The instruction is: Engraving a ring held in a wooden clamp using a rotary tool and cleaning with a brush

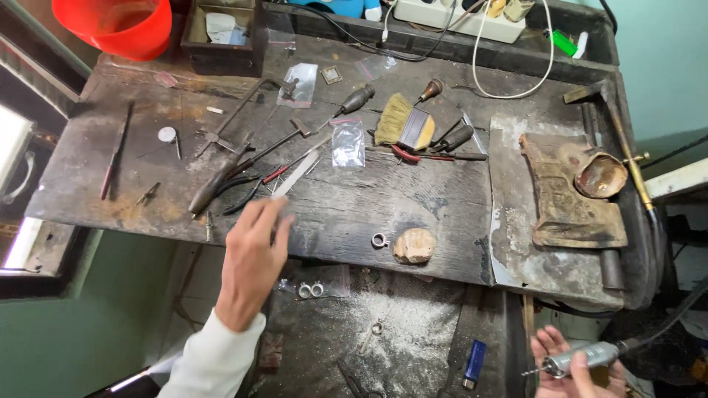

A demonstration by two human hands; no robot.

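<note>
My left hand (251,258) reaches up over the front edge of the dark workbench (354,206), fingers pinching the near end of a flat metal file (299,173). Pliers (240,188) and other hand tools lie just beyond its fingertips. My right hand (571,361) is at the bottom right, holding a silver rotary handpiece (582,357) with a thin bit pointing left and a cable running off right. A small metal ring (380,239) and a tan rounded lump (414,245) sit on the bench between the hands.
A brush (403,124), wooden-handled gravers, small plastic bags and a red bucket (122,26) lie further back. A scorched metal plate (516,243) with a worn block and dish is at right. Below, a tray holds metal dust, two rings (310,290) and a blue lighter (473,362).
</note>
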